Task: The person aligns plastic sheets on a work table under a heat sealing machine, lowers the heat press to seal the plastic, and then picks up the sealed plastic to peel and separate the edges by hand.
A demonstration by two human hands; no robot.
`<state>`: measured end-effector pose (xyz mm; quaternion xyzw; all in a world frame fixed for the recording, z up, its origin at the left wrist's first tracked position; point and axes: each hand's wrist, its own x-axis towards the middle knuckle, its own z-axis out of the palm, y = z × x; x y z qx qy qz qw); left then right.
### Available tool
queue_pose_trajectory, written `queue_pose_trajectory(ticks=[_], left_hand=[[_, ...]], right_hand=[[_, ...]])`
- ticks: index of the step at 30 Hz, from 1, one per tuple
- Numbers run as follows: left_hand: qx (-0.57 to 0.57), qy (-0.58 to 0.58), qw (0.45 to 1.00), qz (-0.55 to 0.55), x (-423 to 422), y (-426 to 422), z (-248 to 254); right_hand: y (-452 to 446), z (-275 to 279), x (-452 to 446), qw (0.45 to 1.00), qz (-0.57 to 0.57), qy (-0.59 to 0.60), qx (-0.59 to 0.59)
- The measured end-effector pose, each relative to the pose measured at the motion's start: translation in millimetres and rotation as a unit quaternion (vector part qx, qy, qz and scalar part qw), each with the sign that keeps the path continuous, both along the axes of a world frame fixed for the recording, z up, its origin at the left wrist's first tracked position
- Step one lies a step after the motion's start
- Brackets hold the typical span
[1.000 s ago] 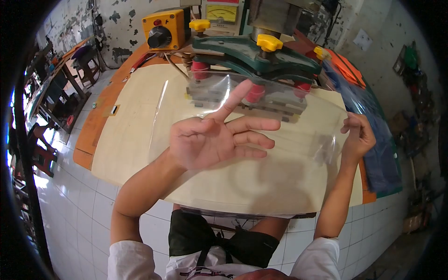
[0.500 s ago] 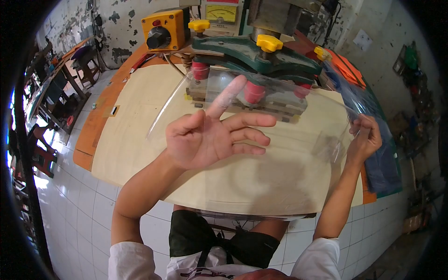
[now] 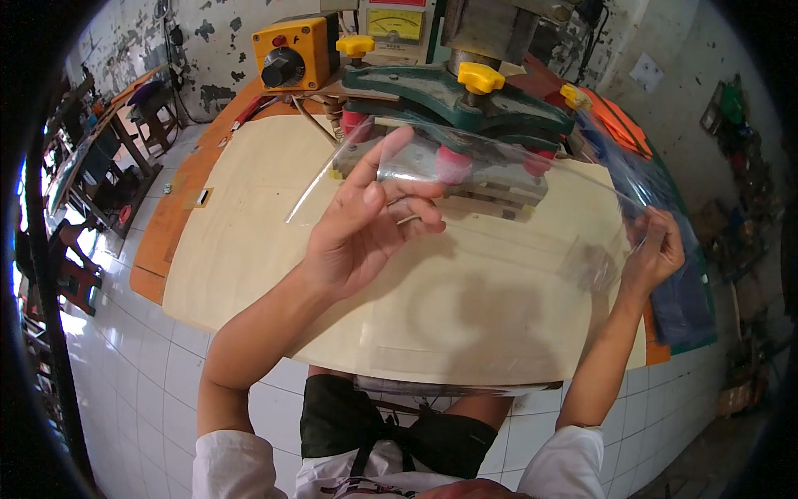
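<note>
A clear plastic sheet [image 3: 586, 262] stretches over the wooden board, with glare and folds toward its right side. My right hand [image 3: 655, 249] pinches the sheet's right edge. Near the sheet's upper left part is my left hand [image 3: 357, 224], palm partly turned up, index finger pointing forward and the other fingers half curled and apart. Whether its fingertips touch the film is hard to tell. Just beyond the hand stands a dark green press head [image 3: 453, 96] with yellow knobs and red spacers, above a metal die [image 3: 490, 200] seen partly through the film.
The pale wooden board [image 3: 241, 241] covers an orange-edged table. A yellow control box [image 3: 295, 54] with a black knob sits at the back left, beside a panel meter [image 3: 394, 25]. Blue-tinted plastic sheets [image 3: 686, 291] and orange material [image 3: 619, 123] lie along the right edge.
My left hand has turned and its fingers have curled more, with the index finger shifting left. The sheet's left edge has moved slightly right. My right hand keeps its pinch almost in place.
</note>
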<state>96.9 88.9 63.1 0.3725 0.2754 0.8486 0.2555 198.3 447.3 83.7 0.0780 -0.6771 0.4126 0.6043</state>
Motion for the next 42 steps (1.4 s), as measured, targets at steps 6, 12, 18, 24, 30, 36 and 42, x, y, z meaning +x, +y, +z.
queue_pose_trajectory(ticks=[6, 12, 18, 24, 30, 36, 42], left_hand=[[-0.03, -0.038, 0.997, 0.051, 0.6, -0.4, 0.8], [-0.017, -0.07, 0.996, 0.048, 4.3, -0.6, 4.0], [-0.007, -0.06, 0.997, 0.046, 2.9, -1.0, 1.0], [-0.001, -0.052, 0.998, 0.042, 1.7, -0.9, -0.8], [0.037, -0.048, 0.998, 0.016, -1.0, -3.3, 1.5], [-0.034, -0.029, 0.992, 0.116, -2.5, -11.0, 12.7], [-0.013, 0.003, 0.993, 0.113, -5.7, -14.4, 15.6]], right_hand=[[-0.7, 0.5, 0.8, 1.0, 0.006, -0.008, 0.016], [-2.8, 1.4, 0.6, 1.0, 0.008, -0.009, 0.021], [-4.7, 1.4, 1.0, 1.0, 0.006, -0.016, 0.016], [-2.8, -0.4, 0.0, 1.0, 0.009, -0.013, 0.008], [-8.2, 1.4, 1.5, 1.0, 0.013, -0.01, 0.007], [-16.4, 1.8, 1.0, 0.999, 0.021, 0.0, 0.027], [-18.5, 0.2, -0.6, 0.999, 0.025, -0.014, 0.019]])
